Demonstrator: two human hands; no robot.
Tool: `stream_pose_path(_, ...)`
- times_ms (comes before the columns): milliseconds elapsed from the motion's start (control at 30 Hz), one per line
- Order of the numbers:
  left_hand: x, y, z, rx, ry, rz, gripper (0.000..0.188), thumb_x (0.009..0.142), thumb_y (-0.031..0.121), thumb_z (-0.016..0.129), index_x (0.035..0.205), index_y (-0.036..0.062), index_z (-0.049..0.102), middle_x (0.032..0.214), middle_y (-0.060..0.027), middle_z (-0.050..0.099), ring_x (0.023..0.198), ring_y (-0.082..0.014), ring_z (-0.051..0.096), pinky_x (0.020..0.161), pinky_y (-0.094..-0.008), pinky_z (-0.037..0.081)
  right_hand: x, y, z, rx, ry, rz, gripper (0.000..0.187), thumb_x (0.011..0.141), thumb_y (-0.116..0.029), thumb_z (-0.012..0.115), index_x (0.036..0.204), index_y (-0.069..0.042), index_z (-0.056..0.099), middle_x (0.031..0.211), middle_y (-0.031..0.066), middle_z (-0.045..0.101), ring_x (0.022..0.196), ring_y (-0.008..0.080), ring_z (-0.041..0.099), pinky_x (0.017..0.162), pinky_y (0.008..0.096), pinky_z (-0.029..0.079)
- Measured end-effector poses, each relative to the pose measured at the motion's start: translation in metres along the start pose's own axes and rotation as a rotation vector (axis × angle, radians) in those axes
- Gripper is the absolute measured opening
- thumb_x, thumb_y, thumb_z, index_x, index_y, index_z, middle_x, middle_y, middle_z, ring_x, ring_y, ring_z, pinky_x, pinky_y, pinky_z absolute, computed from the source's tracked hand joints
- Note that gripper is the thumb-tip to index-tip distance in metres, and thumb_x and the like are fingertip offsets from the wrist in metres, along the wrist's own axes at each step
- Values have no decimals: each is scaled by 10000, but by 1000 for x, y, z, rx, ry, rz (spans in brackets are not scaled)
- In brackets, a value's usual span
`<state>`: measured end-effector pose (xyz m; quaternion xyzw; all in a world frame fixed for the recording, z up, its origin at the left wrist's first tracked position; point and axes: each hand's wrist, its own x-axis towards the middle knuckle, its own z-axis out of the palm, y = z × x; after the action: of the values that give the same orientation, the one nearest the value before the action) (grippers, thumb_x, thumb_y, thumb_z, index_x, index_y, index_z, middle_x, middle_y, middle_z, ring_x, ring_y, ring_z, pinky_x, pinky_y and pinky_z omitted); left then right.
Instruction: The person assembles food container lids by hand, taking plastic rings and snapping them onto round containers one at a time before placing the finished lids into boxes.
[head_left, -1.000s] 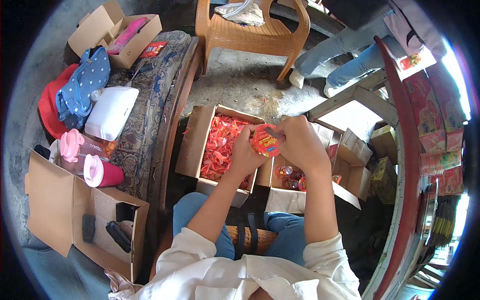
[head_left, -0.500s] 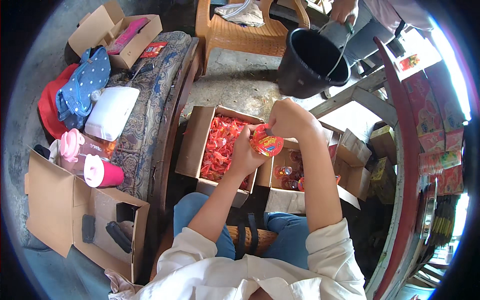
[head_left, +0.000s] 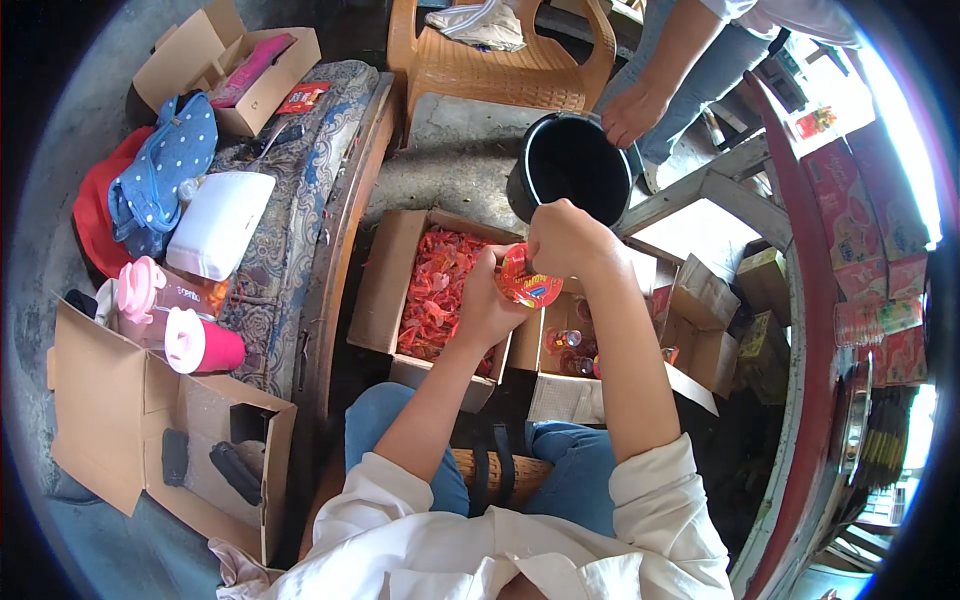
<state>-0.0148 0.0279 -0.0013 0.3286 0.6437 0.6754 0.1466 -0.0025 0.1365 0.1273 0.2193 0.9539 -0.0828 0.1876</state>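
Observation:
My left hand (head_left: 487, 305) grips a plastic cup with a round, red printed lid (head_left: 530, 282), the lid turned up. Closed against the lid's upper right edge, my right hand (head_left: 575, 240) pinches there; whether it holds the rim or a small tool is hidden by the fingers. Below and to the left stands a cardboard box (head_left: 381, 275) filled with red plastic scraps (head_left: 435, 290). Under my right forearm another open carton (head_left: 568, 402) contains several clear cups (head_left: 577, 362) with reddish contents.
Just beyond my right hand stands a black bucket (head_left: 520, 185), a co-worker's hand (head_left: 632, 115) on its rim. A plastic chair (head_left: 500, 72) is behind it. Patterned cushioned bench (head_left: 270, 300) at left carries boxes and tumblers; a red-edged wooden frame (head_left: 810, 420) runs along the right.
The black bucket has moved left and nearer, and the co-worker's hand has shifted from its handle to its rim. The lid has turned slightly in my left hand.

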Motion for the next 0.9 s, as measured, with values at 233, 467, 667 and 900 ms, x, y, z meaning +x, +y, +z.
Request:
stream_pose_path(233, 2, 6, -5, 75, -19, -68, 676, 544, 286, 864, 1029, 34, 466, 994, -116, 586, 931, -209, 584, 816, -342, 469, -15, -3, -2, 73, 51, -2, 167, 585, -14, 616, 728, -46, 695, 737, 188, 641, 733, 298, 652, 681, 336, 523)
stream_pose_path(467, 1, 10, -2, -9, -31, -106, 668, 555, 303, 855, 1030, 38, 467, 1000, -111, 578, 928, -218, 579, 817, -350, 462, -19, 3, 6, 109, 97, -15, 178, 564, -6, 629, 734, -9, 681, 746, 195, 638, 724, 302, 649, 672, 340, 523)
stream_pose_path(667, 2, 12, -3, -28, -33, -133, 653, 561, 285, 855, 1026, 39, 468, 1006, -107, 582, 933, -207, 576, 824, -339, 457, -14, 4, 12, 116, 98, -39, 169, 557, -7, 609, 715, -15, 669, 724, 187, 633, 708, 310, 645, 645, 354, 519)
stream_pose_path(900, 1, 4, -6, -63, -9, -128, 631, 573, 249, 853, 1024, 38, 465, 996, -99, 593, 919, -181, 586, 814, -326, 465, -30, 3, 11, 121, 167, -73, 178, 572, -10, 569, 720, -12, 668, 713, 194, 619, 702, 326, 623, 631, 368, 503)
